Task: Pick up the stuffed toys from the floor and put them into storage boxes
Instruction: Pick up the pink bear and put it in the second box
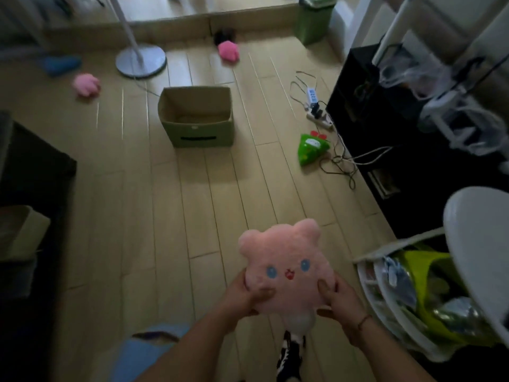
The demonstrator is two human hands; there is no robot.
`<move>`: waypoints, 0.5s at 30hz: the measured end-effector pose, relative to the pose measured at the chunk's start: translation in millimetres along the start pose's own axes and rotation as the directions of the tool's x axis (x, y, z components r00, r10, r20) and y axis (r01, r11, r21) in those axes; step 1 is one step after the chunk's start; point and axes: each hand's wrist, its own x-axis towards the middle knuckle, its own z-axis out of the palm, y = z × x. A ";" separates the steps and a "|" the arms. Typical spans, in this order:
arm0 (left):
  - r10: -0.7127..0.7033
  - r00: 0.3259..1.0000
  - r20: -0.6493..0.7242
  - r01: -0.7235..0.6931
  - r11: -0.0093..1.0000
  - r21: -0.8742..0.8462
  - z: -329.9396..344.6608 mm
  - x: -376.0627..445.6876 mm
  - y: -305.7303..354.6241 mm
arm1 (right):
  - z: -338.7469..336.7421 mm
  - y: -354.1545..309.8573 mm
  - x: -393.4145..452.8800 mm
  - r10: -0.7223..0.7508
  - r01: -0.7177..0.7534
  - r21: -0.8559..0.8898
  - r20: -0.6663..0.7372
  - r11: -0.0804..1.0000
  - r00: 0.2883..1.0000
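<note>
I hold a pink bear plush [283, 260] with blue eyes up in front of me, above the wooden floor. My left hand [245, 295] grips its lower left side and my right hand [340, 300] grips its lower right side. An open green storage box [199, 133] stands on the floor ahead, its inside looking bare. A light pink plush [86, 84] lies far left, a brighter pink plush [228, 51] lies at the back, and a green triangular plush [311, 148] lies right of the box. A blue plush [59, 64] lies at the far left.
A fan stand's round base [141, 62] sits behind the box. Power strips and tangled cables [319, 108] run along the black cabinet [371, 128] on the right. A white basket with bags [407, 296] and a white chair [479, 244] are near right. Dark furniture [30, 216] lines the left.
</note>
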 end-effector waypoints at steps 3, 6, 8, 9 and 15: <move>0.021 0.996 -0.082 -0.029 0.995 -0.093 -8.1 42.5 45.8 | -6.2 -65.3 54.2 -0.024 0.028 -0.128 0.031 0.991 0.999; 0.053 0.985 -0.166 -0.080 0.984 -0.159 -29.4 80.3 89.0 | 7.6 -135.5 108.4 -0.012 0.036 -0.269 0.089 0.963 0.996; 0.054 0.975 -0.214 -0.095 0.978 -0.185 -51.0 106.8 118.5 | 28.1 -176.2 146.2 -0.011 0.058 -0.338 0.140 0.939 0.990; 0.056 0.971 -0.231 -0.101 0.977 -0.187 -62.7 121.7 132.8 | 39.9 -195.4 166.6 -0.019 0.075 -0.357 0.156 0.931 0.988; 0.047 0.939 -0.340 -0.120 0.973 -0.198 -131.2 216.6 234.3 | 114.3 -302.6 285.7 -0.056 0.112 -0.349 0.168 0.930 0.984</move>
